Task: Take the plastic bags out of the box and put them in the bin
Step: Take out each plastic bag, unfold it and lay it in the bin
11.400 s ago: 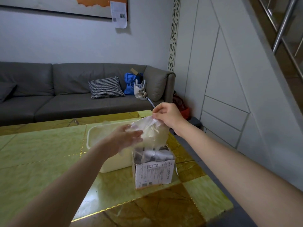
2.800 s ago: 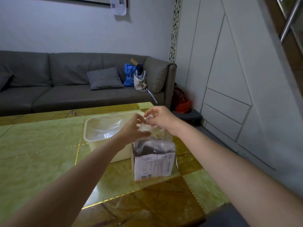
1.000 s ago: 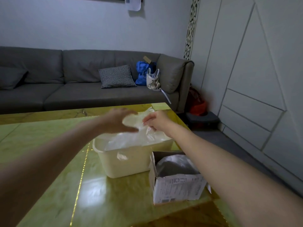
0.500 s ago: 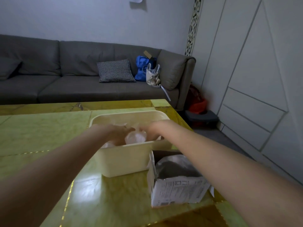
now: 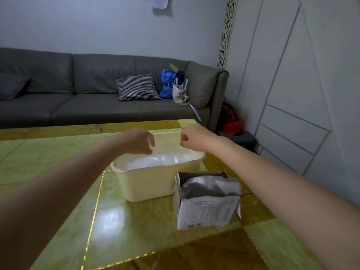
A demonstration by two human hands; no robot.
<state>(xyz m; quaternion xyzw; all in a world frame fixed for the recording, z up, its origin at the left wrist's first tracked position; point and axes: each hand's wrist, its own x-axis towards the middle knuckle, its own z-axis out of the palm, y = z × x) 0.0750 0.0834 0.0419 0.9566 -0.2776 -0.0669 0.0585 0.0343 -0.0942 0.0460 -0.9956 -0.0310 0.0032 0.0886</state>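
I take the bin (image 5: 155, 182) as my marker. Far behind it a grey sofa (image 5: 93, 90) runs along the back wall, with a checked cushion (image 5: 137, 87) and a blue bag (image 5: 167, 82) on its seat. The bin stands on a green and gold table (image 5: 48, 156), which spreads wide and bare to the left of the bin and in front of it, giving me plenty of room on that side. To the right of the bin the table edge comes close, and past it the floor drops away toward a white panelled wall (image 5: 292, 84). The bin itself is cream, open at the top, and clear plastic bags (image 5: 155, 158) lie crumpled inside it up to the rim. Just in front of the bin's right corner stands the box (image 5: 206, 203), torn open at the top, with grey plastic showing inside; box and bin look to be touching or nearly so. My left hand (image 5: 139, 141) hovers over the bin's left half, fingers loosely curled downward and holding nothing. My right hand (image 5: 191, 138) hovers over the bin's far right rim, fingers curled in; I cannot tell whether it pinches any plastic. The hands are apart.
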